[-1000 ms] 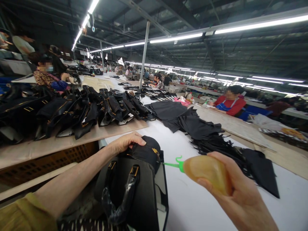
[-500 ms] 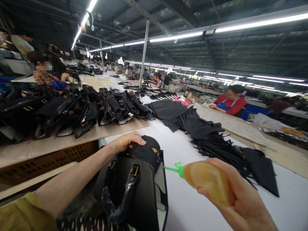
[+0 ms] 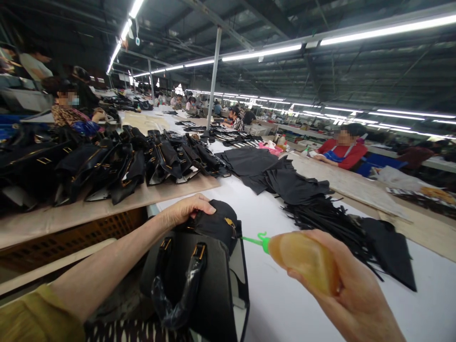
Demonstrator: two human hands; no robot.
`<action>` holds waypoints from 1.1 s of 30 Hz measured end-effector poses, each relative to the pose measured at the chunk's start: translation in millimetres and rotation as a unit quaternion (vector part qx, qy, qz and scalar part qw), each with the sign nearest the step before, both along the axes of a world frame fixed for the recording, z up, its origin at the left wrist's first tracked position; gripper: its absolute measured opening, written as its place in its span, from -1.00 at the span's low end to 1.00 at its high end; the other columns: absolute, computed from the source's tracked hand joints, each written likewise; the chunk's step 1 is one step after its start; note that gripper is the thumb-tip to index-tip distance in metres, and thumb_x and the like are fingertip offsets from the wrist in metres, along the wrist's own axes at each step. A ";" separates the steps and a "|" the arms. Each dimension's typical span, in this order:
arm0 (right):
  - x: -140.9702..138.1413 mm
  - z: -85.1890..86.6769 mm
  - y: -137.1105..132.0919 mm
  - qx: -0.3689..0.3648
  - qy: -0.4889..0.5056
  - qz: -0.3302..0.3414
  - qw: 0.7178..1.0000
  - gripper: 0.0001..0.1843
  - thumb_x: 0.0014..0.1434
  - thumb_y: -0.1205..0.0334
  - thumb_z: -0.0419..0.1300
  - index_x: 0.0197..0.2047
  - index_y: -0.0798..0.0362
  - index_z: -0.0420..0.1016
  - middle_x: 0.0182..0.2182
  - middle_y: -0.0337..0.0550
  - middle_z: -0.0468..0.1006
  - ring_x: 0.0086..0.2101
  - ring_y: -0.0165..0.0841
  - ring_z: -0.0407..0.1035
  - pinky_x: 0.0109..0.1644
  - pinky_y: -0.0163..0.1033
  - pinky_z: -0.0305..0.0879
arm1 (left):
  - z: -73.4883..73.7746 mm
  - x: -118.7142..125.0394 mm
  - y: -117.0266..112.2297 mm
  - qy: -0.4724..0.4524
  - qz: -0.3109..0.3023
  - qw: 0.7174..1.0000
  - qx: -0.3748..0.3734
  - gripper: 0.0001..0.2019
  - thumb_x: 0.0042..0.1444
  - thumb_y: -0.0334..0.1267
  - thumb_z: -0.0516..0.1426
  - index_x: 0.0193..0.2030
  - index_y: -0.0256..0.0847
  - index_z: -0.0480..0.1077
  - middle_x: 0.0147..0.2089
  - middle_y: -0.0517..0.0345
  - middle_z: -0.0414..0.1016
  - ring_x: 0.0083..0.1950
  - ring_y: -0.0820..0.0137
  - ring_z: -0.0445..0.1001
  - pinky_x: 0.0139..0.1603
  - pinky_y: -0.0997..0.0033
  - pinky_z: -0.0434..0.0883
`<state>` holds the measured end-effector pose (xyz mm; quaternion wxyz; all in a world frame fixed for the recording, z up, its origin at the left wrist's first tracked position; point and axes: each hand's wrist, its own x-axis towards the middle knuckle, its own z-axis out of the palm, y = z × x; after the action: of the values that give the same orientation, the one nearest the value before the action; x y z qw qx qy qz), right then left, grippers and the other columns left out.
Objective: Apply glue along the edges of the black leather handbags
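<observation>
A black handbag [image 3: 213,285] with a plastic-wrapped handle [image 3: 178,304] and gold buckles lies in front of me at the table's edge. My left hand [image 3: 194,207] grips its far end, thumb on top of a black flap [image 3: 215,223] that bears a gold emblem; the other fingers are partly hidden. In my right hand [image 3: 351,280] is a squeeze bottle [image 3: 302,259] of amber liquid, held sideways. Its thin green nozzle [image 3: 252,241] points left, with the tip at the bag's right edge, near the pale lining; whether it touches, I cannot tell.
Many black bag pieces [image 3: 171,156] lie on a board at the left, above a yellow crate [image 3: 81,237]. Stacked black panels [image 3: 249,166] and strips [image 3: 324,221] cover part of the white table [image 3: 278,304]. A co-worker in red [image 3: 347,152] sits across at the right.
The bottle in my right hand has shifted slightly up and left, its nozzle tip rising along the bag's edge. My left hand and the bag stay almost where they were.
</observation>
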<state>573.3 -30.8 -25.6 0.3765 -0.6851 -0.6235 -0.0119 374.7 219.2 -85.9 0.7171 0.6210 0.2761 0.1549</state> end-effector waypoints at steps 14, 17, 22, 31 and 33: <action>2.6 1.2 -18.6 -0.052 -0.033 0.018 0.998 -0.58 0.17 0.06 0.18 0.06 -0.11 0.20 -0.17 -0.18 0.47 -0.32 -0.28 0.45 -0.31 -0.37 0.41 | 2.1 0.7 -0.1 0.011 -0.006 1.000 0.007 -0.75 -0.36 -0.16 0.21 -0.68 -0.32 0.32 -0.76 0.30 0.14 -0.75 0.63 0.02 -0.71 0.54 -0.17; 0.9 1.4 -22.3 -0.057 -0.030 0.036 0.997 -0.59 0.16 0.10 0.17 0.06 -0.13 0.19 -0.20 -0.22 0.49 -0.35 -0.30 0.47 -0.34 -0.41 0.41 | 2.1 1.2 -0.5 0.013 -0.004 1.000 0.010 -0.76 -0.36 -0.16 0.20 -0.67 -0.33 0.33 -0.76 0.30 0.15 -0.75 0.63 0.05 -0.71 0.55 -0.17; 8.5 -8.4 -34.2 -0.076 -0.009 0.026 0.997 -0.55 0.12 0.11 0.20 0.08 -0.12 0.21 -0.16 -0.19 0.51 -0.31 -0.22 0.49 -0.34 -0.38 0.46 | 0.3 1.3 0.0 0.009 0.000 1.000 0.014 -0.77 -0.35 -0.18 0.20 -0.68 -0.32 0.32 -0.75 0.30 0.17 -0.74 0.62 0.06 -0.72 0.55 -0.15; 28.8 -26.1 -53.5 -0.134 -0.006 -0.024 0.991 -0.40 -0.01 0.03 0.30 0.10 -0.11 0.28 -0.07 -0.04 0.49 -0.22 -0.04 0.46 -0.32 -0.21 0.51 | -2.6 0.3 2.2 0.006 -0.017 1.000 0.017 -0.74 -0.31 -0.17 0.21 -0.70 -0.31 0.27 -0.75 0.33 0.12 -0.74 0.65 0.01 -0.71 0.55 -0.18; 19.6 -17.2 -45.5 -0.109 -0.006 -0.011 0.994 -0.46 0.04 0.02 0.27 0.08 -0.08 0.27 -0.11 -0.05 0.50 -0.25 -0.09 0.47 -0.34 -0.25 0.49 | -2.0 0.3 1.5 0.006 -0.020 1.000 0.017 -0.73 -0.30 -0.17 0.22 -0.70 -0.31 0.26 -0.76 0.33 0.12 -0.74 0.65 0.00 -0.71 0.55 -0.18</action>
<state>592.9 -76.3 -42.7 0.2955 -0.7289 -0.6157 0.0477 375.0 220.8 -88.0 0.7079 0.6391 0.2653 0.1418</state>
